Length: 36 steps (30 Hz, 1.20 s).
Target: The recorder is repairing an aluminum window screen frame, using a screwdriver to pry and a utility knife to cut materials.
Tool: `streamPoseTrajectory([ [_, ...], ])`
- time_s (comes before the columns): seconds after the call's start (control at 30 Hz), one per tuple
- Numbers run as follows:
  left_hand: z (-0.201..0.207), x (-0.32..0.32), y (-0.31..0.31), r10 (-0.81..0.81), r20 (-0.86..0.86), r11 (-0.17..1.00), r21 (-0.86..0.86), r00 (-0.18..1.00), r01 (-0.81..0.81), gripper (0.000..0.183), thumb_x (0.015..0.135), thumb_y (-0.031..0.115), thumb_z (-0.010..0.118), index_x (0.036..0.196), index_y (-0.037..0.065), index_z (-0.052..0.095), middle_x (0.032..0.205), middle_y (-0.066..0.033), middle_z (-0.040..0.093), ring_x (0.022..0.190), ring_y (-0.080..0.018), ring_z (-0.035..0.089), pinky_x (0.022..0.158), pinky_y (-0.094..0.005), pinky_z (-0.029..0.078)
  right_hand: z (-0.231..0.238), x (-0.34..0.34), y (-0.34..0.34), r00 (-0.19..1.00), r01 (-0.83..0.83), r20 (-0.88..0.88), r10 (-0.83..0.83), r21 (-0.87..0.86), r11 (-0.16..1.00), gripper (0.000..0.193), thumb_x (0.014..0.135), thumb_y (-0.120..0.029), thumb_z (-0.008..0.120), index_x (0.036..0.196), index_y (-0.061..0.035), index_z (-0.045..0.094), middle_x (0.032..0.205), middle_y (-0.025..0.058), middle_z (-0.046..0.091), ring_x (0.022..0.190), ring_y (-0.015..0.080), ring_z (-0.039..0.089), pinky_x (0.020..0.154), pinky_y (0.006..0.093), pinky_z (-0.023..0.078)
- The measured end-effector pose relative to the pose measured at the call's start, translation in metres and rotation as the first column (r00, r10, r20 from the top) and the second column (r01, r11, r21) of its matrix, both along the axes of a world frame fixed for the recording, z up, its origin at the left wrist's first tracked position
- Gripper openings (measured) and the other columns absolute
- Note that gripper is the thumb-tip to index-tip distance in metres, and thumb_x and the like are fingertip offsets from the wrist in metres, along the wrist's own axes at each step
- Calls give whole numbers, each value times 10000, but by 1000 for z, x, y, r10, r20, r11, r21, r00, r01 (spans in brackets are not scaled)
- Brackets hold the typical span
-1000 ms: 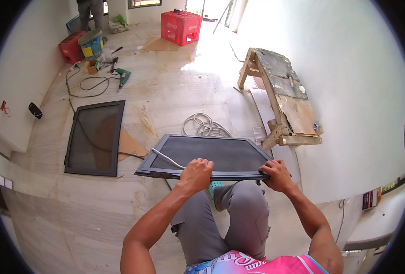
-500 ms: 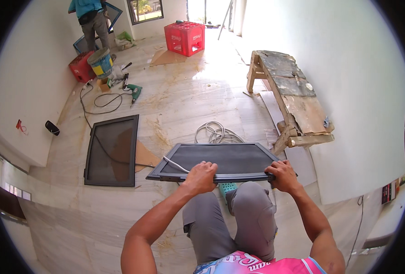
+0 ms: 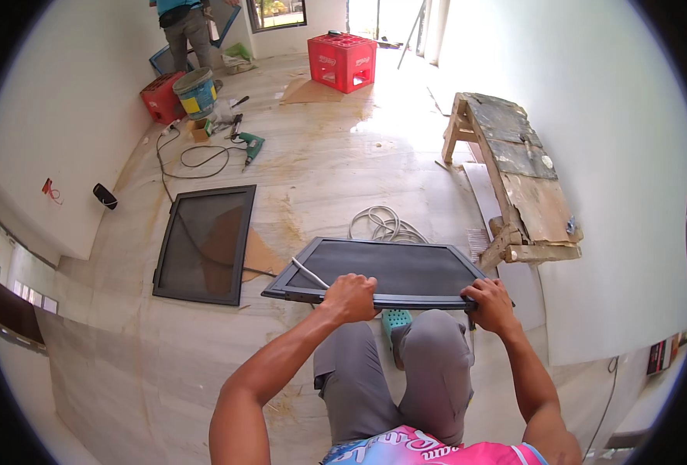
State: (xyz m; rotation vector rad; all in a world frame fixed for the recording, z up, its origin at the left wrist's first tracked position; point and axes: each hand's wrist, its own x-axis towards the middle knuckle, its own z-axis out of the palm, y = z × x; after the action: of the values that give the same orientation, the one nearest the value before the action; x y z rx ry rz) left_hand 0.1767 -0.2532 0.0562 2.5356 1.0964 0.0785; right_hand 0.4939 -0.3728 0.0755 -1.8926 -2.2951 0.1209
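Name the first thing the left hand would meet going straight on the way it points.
Probably the framed mesh panel, whose near edge the left hand closes over; its dark surface lies straight ahead, though the hand's height above it is unclear.

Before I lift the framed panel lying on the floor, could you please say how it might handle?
The floor panel should feel fairly stiff, with a dark frame on all four sides. Its see-through infill, with cardboard showing through, seems thin and may be fragile.
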Motion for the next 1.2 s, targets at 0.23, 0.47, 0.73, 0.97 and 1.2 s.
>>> streamPoseTrajectory([
  [0.23, -2, -26, 5, -114, 109, 987, 127, 987, 100, 275, 768, 238, 691, 852, 7, 567, 882, -182, 644, 857, -366, 643, 792, -444, 527, 0, -2, -6, 999, 32, -5, -32, -11, 999, 242, 734, -87, 709, 964, -158, 685, 908, 34, 623, 931, 254, 604, 841, 388, 441],
  [0.47, -32, -20, 3, -29, 58, 987, 162, 998, 19, 136, 736, 108, 608, 818, 10, 562, 827, -172, 649, 825, -353, 654, 776, -426, 537, -3, 1, 1, 1000, 11, -16, -11, 18, 1000, 237, 728, -77, 703, 948, -163, 687, 890, 30, 614, 921, 252, 603, 821, 390, 452],
  [0.73, -15, -17, 1, -36, -49, 998, 53, 998, 39, 289, 779, 253, 685, 885, 14, 561, 884, -173, 646, 883, -357, 654, 787, -430, 536, -5, 1, 0, 999, 41, -2, -41, 7, 999, 252, 710, -82, 723, 948, -162, 689, 890, 29, 612, 922, 252, 599, 825, 393, 457],
  [0.97, 16, -69, 18, -230, -22, 971, -78, 973, 228, 558, 730, 432, 810, 946, 14, 510, 957, -166, 564, 997, -350, 569, 879, -419, 469, -8, 9, -6, 999, 12, -49, -13, -24, 1000, 289, 697, -79, 738, 974, -150, 692, 911, 38, 615, 935, 268, 596, 836, 392, 464],
  [1.2, -22, -74, -2, -62, 41, 958, 281, 997, 48, 369, 682, 134, 786, 899, 23, 509, 896, -143, 548, 911, -330, 580, 805, -405, 494, -6, 6, 0, 999, -14, -43, 14, -14, 1000, 298, 696, -80, 743, 981, -148, 692, 916, 38, 615, 935, 265, 594, 831, 393, 467],
])
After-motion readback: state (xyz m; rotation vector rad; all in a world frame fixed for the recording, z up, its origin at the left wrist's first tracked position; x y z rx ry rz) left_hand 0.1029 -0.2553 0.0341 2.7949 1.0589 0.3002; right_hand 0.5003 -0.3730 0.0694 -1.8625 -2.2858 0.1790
